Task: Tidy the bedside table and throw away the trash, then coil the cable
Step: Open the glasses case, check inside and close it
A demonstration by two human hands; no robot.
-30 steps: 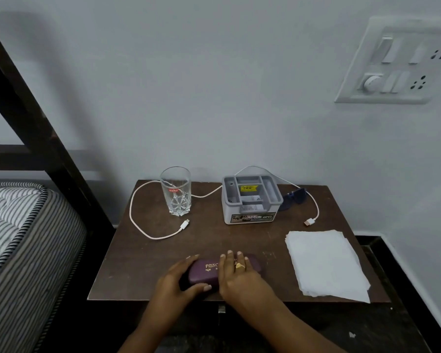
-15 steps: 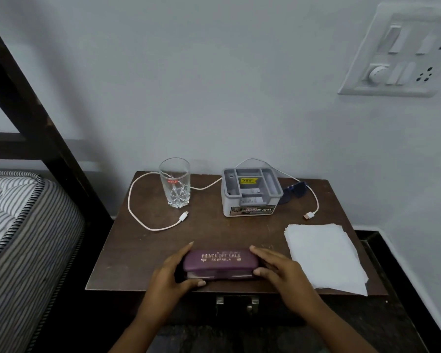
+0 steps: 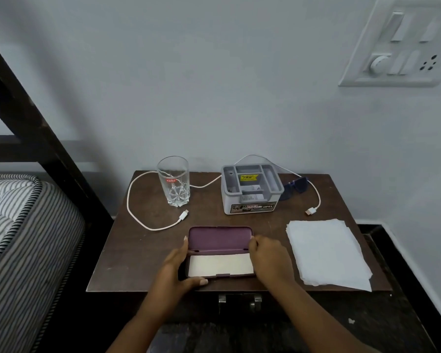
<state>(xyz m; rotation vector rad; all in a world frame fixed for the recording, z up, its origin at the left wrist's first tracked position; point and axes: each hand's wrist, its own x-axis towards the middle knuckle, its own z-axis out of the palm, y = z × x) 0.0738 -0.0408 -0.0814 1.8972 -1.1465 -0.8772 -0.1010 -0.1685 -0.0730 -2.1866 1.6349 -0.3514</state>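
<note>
counter [image 3: 143,253]: dark wood, matt, scuffed | glass [image 3: 173,180]: clear, cut base, glossy | organizer [image 3: 251,189]: grey plastic, matt | spectacle case [image 3: 220,240]: maroon plastic, smooth, pale cloth lining | tissues [image 3: 326,253]: white paper, matt | cable [image 3: 138,215]: white, smooth

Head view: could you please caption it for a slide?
Both hands, left and right, hold the opened spectacle case on the bedside table.

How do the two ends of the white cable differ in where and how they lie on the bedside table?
The left connector lies in front of the drinking glass, near the open spectacle case; the right connector lies beside the grey organiser, just behind the paper sheets. The left one looks slimmer and all white; the right one broader with an orange-tinted tip. Both lie loose on the tabletop, untouched by either hand.
</note>
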